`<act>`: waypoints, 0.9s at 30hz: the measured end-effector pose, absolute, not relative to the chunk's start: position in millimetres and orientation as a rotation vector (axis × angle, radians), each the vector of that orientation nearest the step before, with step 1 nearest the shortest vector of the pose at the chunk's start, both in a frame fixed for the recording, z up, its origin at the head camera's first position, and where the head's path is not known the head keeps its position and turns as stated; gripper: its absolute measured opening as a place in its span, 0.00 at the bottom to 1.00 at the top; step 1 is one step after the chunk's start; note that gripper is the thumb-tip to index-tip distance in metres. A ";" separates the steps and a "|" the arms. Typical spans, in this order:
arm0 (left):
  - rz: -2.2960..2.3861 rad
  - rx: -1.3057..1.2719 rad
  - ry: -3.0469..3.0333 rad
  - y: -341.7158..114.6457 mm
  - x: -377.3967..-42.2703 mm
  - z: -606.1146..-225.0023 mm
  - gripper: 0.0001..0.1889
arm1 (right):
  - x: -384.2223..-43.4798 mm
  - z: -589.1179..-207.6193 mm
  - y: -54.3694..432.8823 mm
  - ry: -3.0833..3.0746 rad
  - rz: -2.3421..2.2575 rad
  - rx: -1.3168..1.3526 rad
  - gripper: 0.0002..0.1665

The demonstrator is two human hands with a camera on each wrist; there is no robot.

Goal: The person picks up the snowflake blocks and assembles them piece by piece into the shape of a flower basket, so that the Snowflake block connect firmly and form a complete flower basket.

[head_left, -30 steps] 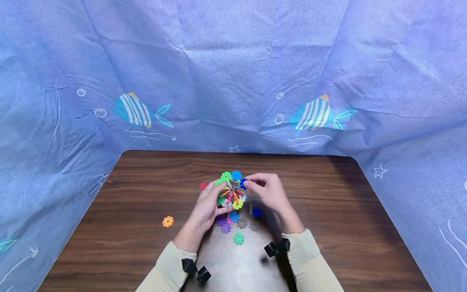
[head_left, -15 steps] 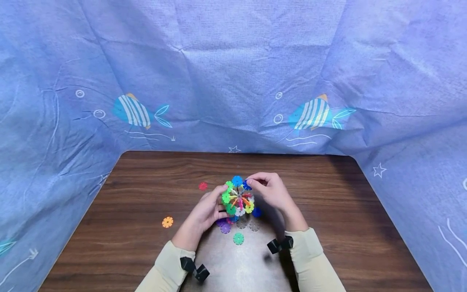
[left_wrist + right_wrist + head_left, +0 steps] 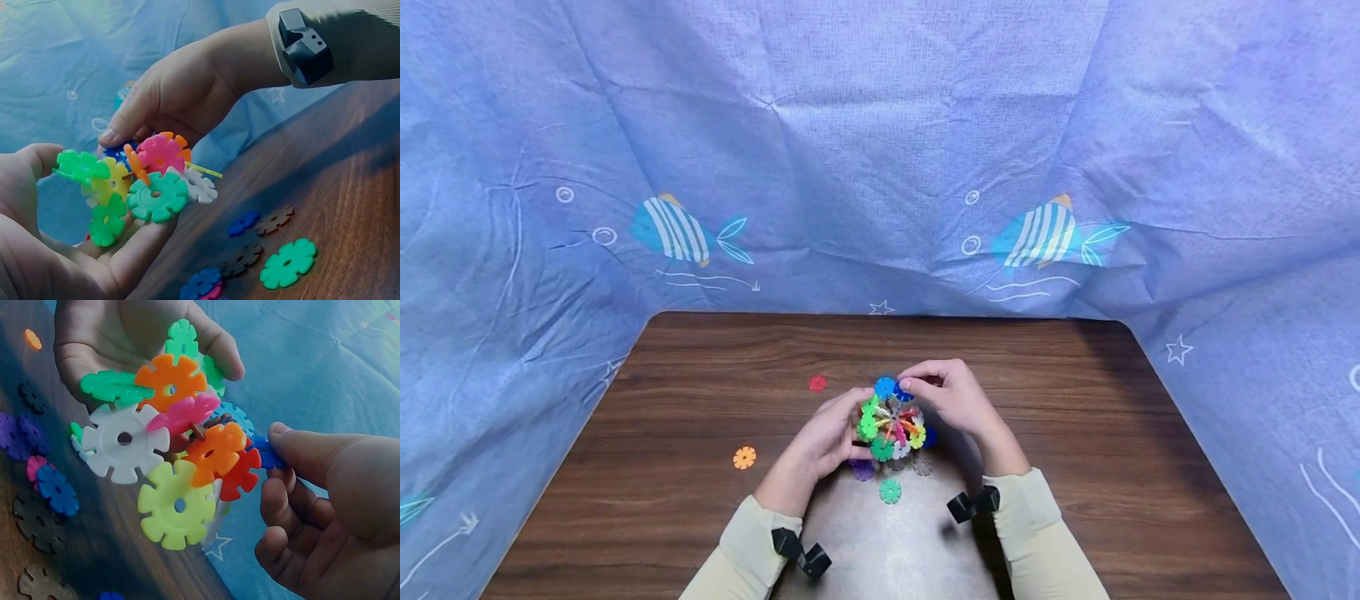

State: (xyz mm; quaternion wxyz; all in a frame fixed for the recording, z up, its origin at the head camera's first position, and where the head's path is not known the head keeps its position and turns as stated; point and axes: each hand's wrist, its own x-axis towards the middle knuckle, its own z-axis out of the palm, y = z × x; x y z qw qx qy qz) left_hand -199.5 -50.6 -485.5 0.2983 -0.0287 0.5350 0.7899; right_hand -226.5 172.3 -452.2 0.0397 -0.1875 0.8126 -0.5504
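A wheel-like cluster of notched interlocking plastic discs (image 3: 895,419) in many colours is held up over the table. My left hand (image 3: 820,437) grips it from the left, thumb by a light green disc (image 3: 83,165) and fingers underneath. My right hand (image 3: 951,396) pinches a dark blue disc (image 3: 269,453) at the cluster's upper right, beside a lighter blue disc (image 3: 885,387). Facing the right wrist camera are a white disc (image 3: 125,439), a yellow-green one (image 3: 177,505) and orange ones. Thumb and fingers partly cover the dark blue disc.
Loose discs lie on the brown wooden table (image 3: 1075,450): orange (image 3: 745,457) at left, red (image 3: 817,383) farther back, green (image 3: 891,492) in front. Purple, blue, pink and brown (image 3: 275,220) discs lie below the hands. A blue fish-print cloth (image 3: 865,167) hangs behind the table.
The cluster has moved right and nearer the body, turning counterclockwise, so its yellow disc went from the bottom to the right. My right hand keeps hold of the dark blue disc.
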 end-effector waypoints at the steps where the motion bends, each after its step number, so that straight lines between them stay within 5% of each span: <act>1: 2.101 -0.076 1.416 -50.5 -199.2 -485.1 0.20 | -225.7 -450.3 171.7 2.495 -1.683 -0.572 0.10; 12: 2.224 -0.044 1.308 -49.2 -199.8 -481.2 0.30 | -229.9 -448.8 200.7 2.670 -1.665 -0.531 0.13; 27: 2.335 -0.128 1.320 -61.5 -197.9 -476.2 0.36 | -230.6 -483.8 217.3 2.668 -0.793 -0.796 0.15</act>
